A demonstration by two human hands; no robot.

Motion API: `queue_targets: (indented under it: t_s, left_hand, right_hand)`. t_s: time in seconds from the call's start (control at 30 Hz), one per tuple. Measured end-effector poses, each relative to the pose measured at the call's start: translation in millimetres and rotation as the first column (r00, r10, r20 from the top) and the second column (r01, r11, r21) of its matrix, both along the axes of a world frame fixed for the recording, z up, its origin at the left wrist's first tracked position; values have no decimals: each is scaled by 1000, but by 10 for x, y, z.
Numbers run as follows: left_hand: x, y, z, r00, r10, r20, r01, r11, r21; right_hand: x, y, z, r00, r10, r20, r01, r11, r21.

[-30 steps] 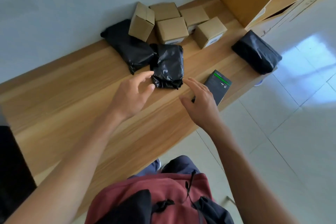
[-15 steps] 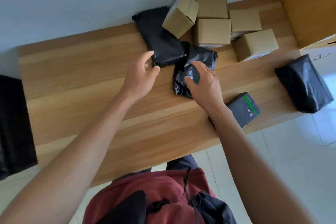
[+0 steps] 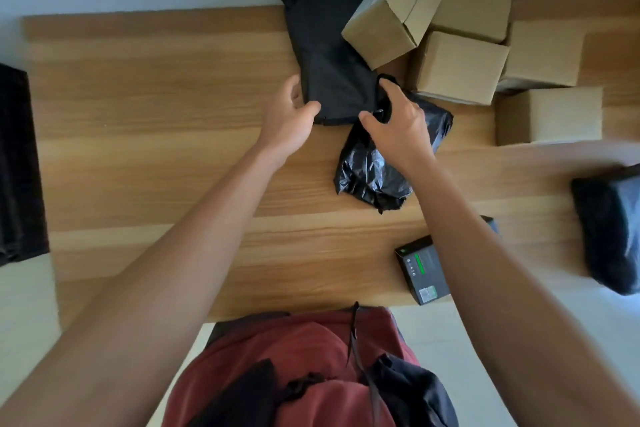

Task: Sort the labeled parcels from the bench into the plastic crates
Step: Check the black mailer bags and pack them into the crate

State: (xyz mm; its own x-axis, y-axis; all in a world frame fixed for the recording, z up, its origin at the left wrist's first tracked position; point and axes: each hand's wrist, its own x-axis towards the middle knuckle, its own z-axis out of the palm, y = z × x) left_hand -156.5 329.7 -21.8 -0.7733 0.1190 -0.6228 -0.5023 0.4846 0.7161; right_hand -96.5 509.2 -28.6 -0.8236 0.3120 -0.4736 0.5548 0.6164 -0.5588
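Note:
A flat matte black parcel (image 3: 329,55) lies on the wooden bench (image 3: 166,135), its far end under a tilted cardboard box (image 3: 388,17). My left hand (image 3: 289,118) grips the parcel's near left corner, thumb on top. My right hand (image 3: 398,125) grips its near right corner, where a crinkled shiny black parcel (image 3: 370,173) overlaps it; the fingers curl over that edge. Several more cardboard boxes (image 3: 457,66) stand close together at the back right.
A small dark box with a green stripe (image 3: 420,270) sits at the bench's front edge under my right forearm. Another black parcel (image 3: 613,232) lies at the right end. A black object (image 3: 17,166) stands off the bench's left end. A red bag (image 3: 311,367) hangs at my chest.
My right hand left the shiny parcel's top and moved up-left to the flat parcel's near right corner. My left hand closed onto its near left corner. My head moved closer.

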Motion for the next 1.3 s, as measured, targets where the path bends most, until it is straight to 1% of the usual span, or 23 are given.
queue_targets:
  t_s: [0.13, 0.23, 0.3, 0.47, 0.63, 0.8, 0.97, 1.03, 1.17, 1.3]
  left_hand:
    - [-50, 68, -114, 993, 65, 100, -67, 998, 16]
    - [-34, 145, -185, 992, 49, 118, -53, 998, 33]
    - [-22, 169, -228, 994, 53, 91, -56, 998, 29]
    - [71, 192, -210, 997, 73, 3, -74, 996, 42]
    - [196, 82, -150, 995, 96, -18, -95, 993, 70]
    - [363, -148, -91, 994, 100, -50, -98, 994, 38]
    - [516, -425, -21, 986, 153, -65, -151, 988, 32]
    - [570, -525, 10, 982, 161, -102, -158, 987, 37]
    - [623, -696, 198, 966, 155, -206, -139, 986, 88]
    - [697, -844, 559, 947, 76, -313, -32, 989, 145]
  right_hand:
    - [-168, -12, -143, 999, -46, -18, 45, 997, -66]
    - [-213, 26, -233, 999, -45, -2, 45, 996, -80]
    - [-222, 40, -269, 998, -68, 3, 68, 993, -94]
    - [-167, -6, -319, 998, -56, 6, 56, 998, -37]
    - [-46, -110, -282, 998, -58, -28, 57, 998, -41]
    - [98, -327, -209, 996, -77, -54, 69, 990, -126]
    - [235, -589, -47, 990, -105, -96, 77, 963, -257]
    - [302, -690, 29, 980, -152, -125, 109, 948, -298]
    - [411, -879, 205, 950, -232, -211, 156, 934, -321]
    - [523, -981, 491, 900, -323, -294, 185, 892, -413]
